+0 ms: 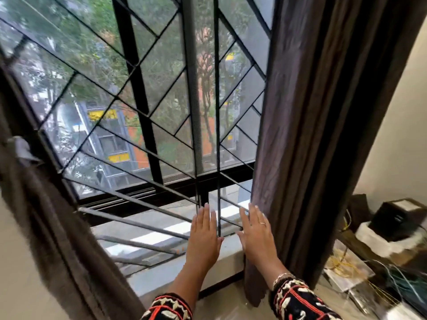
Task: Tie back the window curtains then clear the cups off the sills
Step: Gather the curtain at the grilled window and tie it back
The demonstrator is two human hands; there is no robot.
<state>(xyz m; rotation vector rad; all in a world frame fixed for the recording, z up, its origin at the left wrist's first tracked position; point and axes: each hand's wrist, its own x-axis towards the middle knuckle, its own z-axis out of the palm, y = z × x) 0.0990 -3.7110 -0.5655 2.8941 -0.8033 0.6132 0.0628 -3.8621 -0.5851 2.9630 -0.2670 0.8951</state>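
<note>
**So, how do you grab a curtain this heavy-looking?**

Okay, starting closest in: patterned sleeves at the bottom and both arms stretched toward the window. The left hand is flat with its fingers straight, holding nothing, hovering over the pale sill. The right hand is the same, flat and empty, with a ring on it. Its outer edge is just beside the right curtain, and I can't tell if it's actually touching.

That curtain is dark brown and hangs loose in deep folds down past the sill at the window's right edge. My guess is it's thick, soft cloth with some weight, floppy rather than stiff, and not slippery. I'd take it at around sill height, sweep the inner edge outward, and bunch the folds with a full-hand wrap (a fingertip pinch would likely just drag one pleat).

The left curtain hangs at the far left, well apart from both hands. It's blurred, so I can't say if the pale bit at its edge is a tieback.

No cups on the stretch of sill I can see. Off to the right there's a dark box and tangled cables.

Further back is the black diagonal grille, with trees and buildings beyond the glass.
</note>
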